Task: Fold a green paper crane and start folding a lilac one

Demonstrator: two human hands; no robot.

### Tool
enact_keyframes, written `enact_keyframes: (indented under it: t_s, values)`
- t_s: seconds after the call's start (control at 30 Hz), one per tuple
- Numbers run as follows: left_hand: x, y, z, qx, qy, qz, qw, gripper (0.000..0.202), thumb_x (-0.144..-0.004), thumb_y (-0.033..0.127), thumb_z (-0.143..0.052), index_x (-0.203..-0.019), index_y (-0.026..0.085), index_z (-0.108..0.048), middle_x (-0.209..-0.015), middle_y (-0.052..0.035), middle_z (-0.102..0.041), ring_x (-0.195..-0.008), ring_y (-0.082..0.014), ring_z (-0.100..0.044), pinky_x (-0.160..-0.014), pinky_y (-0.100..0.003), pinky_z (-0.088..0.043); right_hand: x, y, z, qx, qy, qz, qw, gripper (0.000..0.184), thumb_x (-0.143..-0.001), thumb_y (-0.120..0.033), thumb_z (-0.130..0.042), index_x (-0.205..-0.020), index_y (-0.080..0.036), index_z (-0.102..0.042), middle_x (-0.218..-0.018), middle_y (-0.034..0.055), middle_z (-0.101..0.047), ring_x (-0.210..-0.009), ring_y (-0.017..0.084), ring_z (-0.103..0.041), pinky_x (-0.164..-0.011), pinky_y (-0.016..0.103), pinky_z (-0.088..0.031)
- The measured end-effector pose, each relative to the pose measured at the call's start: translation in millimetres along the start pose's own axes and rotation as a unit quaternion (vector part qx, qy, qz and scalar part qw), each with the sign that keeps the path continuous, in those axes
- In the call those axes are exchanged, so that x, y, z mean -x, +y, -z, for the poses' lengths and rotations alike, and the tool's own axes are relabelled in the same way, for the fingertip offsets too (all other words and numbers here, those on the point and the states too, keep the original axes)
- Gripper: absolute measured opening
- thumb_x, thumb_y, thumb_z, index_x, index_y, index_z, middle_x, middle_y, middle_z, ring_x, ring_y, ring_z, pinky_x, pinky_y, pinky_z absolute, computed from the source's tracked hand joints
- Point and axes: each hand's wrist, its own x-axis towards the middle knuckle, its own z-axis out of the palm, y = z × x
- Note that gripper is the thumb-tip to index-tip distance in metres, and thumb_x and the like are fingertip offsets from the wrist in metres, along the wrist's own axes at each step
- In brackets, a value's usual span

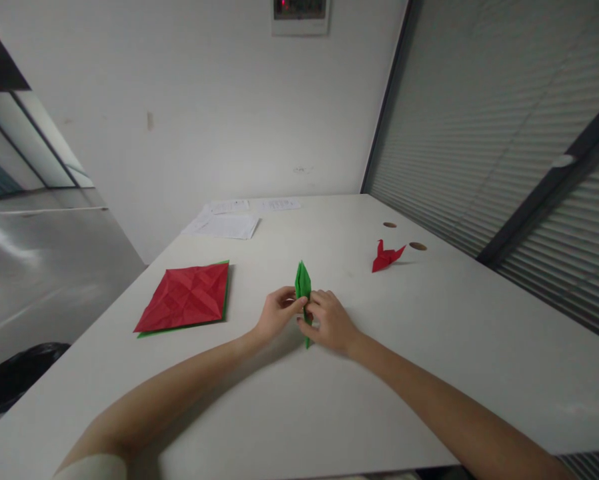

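Green folded paper (303, 283): a long, narrow pointed piece at the centre of the frame. It lies on the worktop (429, 347) with its tip pointing toward the far wall. The lower half is hidden between the two hands, and a sliver shows below them.
Left hand (275, 315): comes in from the lower left. Its thumb and fingertips are closed on the left edge of the green piece at mid-length. This looks like a pinch to stop the layers from sliding.
Right hand (332, 323): comes in from the lower right. Its fingers are curled and closed on the right edge, opposite the left hand. With a grip on each side, the narrow shape likely stays flat and lined up.
Forearms: both rest low on the worktop, probably to steady the fine finger work.
Red creased sheet (185, 297): lies flat at centre left, well apart from the hands. It is stacked on a green sheet (225, 293), of which only a thin border shows.
Red folded figure (387, 257): stands alone right of centre, beyond the hands and clear of them.
White papers (224, 225): a loose pile at the far edge of the worktop, near the wall.
Round holes (418, 246): two openings in the worktop beside the red figure.
Black bag (14, 380): on the floor at the lower left, off the worktop.
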Motion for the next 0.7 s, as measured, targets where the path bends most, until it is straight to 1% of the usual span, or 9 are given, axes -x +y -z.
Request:
enact_keyframes:
  t_s: [0.1, 0.2, 0.27, 0.33, 0.4, 0.47, 0.53, 0.6, 0.7]
  values:
    - [-9, 4, 5.7, -0.012, 0.015, 0.027, 0.999, 0.037, -0.067, 0.045, -0.077, -0.079, 0.012, -0.068, -0.076, -0.0047, -0.068, -0.067, -0.0148, -0.061, -0.063, -0.027, -0.050, 2, 4, 6, -0.034, -0.010, 0.058, 0.998, 0.013, -0.086, -0.027, -0.055, -0.084, -0.017, -0.063, -0.082, 0.0064, -0.054, -0.082, 0.021, -0.049, -0.079, 0.038, -0.040]
    - [-14, 10, 11.4, 0.021, 0.007, 0.068, 0.997, 0.040, -0.068, 0.047, -0.075, -0.079, 0.011, -0.065, -0.070, -0.0027, -0.064, -0.062, -0.0123, -0.058, -0.059, -0.024, -0.047, 6, 15, 7, -0.089, 0.035, 0.087, 0.992, 0.025, -0.089, -0.017, -0.047, -0.108, -0.019, -0.063, -0.097, 0.0093, -0.053, -0.090, 0.021, -0.051, -0.082, 0.039, -0.047]
    - [-14, 15, 13.4, 0.052, -0.003, 0.079, 0.996, 0.048, -0.068, 0.046, -0.076, -0.099, 0.012, -0.062, -0.068, -0.0009, -0.064, -0.059, -0.0114, -0.058, -0.057, -0.022, -0.046, 9, 24, 5, -0.102, 0.080, 0.080, 0.988, 0.036, -0.089, -0.012, -0.045, -0.121, -0.023, -0.059, -0.112, 0.0108, -0.048, -0.096, 0.020, -0.051, -0.086, 0.040, -0.049]
    - [-11, 20, 12.9, 0.060, -0.013, 0.052, 0.997, 0.075, -0.070, 0.042, -0.077, -0.131, 0.019, -0.041, -0.067, 0.0015, -0.064, -0.059, -0.0126, -0.061, -0.057, -0.021, -0.045, 10, 29, 2, -0.122, 0.100, 0.070, 0.985, 0.040, -0.089, -0.013, -0.048, -0.126, -0.027, -0.056, -0.121, 0.0105, -0.043, -0.097, 0.019, -0.053, -0.088, 0.040, -0.050]
    - [-8, 23, 10.8, 0.047, -0.037, 0.020, 0.998, 0.086, -0.070, 0.042, -0.076, -0.138, 0.023, -0.027, -0.068, 0.0025, -0.065, -0.059, -0.0129, -0.062, -0.057, -0.020, -0.045, 10, 30, 1, -0.158, 0.093, 0.063, 0.981, 0.041, -0.089, -0.017, -0.052, -0.129, -0.029, -0.056, -0.122, 0.0095, -0.041, -0.096, 0.018, -0.054, -0.088, 0.040, -0.052]
    - [-6, 24, 8.8, 0.029, -0.059, -0.002, 0.998, 0.072, -0.072, 0.045, -0.074, -0.131, 0.023, -0.037, -0.074, 0.0004, -0.065, -0.061, -0.0128, -0.062, -0.057, -0.020, -0.045, 9, 28, 2, -0.202, 0.083, 0.059, 0.974, 0.038, -0.089, -0.021, -0.055, -0.126, -0.029, -0.059, -0.119, 0.0087, -0.044, -0.096, 0.017, -0.055, -0.087, 0.039, -0.053]
    - [-5, 25, 8.4, 0.001, -0.070, -0.022, 0.997, 0.047, -0.074, 0.047, -0.072, -0.108, 0.019, -0.055, -0.079, -0.0025, -0.065, -0.064, -0.0127, -0.061, -0.058, -0.021, -0.046, 6, 24, 5, -0.240, 0.093, 0.047, 0.965, 0.029, -0.090, -0.023, -0.055, -0.117, -0.028, -0.065, -0.117, 0.0088, -0.045, -0.094, 0.017, -0.056, -0.085, 0.038, -0.054]
    - [-6, 25, 10.2, -0.035, -0.072, -0.047, 0.996, 0.034, -0.074, 0.047, -0.071, -0.086, 0.015, -0.063, -0.077, -0.0040, -0.065, -0.067, -0.0131, -0.059, -0.060, -0.022, -0.046, 2, 21, 9, -0.270, 0.109, 0.015, 0.957, 0.022, -0.089, -0.025, -0.057, -0.106, -0.026, -0.071, -0.121, 0.0094, -0.044, -0.091, 0.016, -0.058, -0.084, 0.039, -0.054]
    - [-9, 27, 15.1, -0.039, -0.074, -0.055, 0.995, 0.030, -0.076, 0.044, -0.069, -0.085, 0.015, -0.069, -0.077, -0.0045, -0.066, -0.070, -0.0140, -0.058, -0.064, -0.024, -0.045, -3, 18, 13, -0.323, 0.093, -0.069, 0.939, 0.016, -0.084, -0.029, -0.063, -0.096, -0.025, -0.074, -0.122, 0.0086, -0.043, -0.088, 0.015, -0.060, -0.086, 0.037, -0.054]
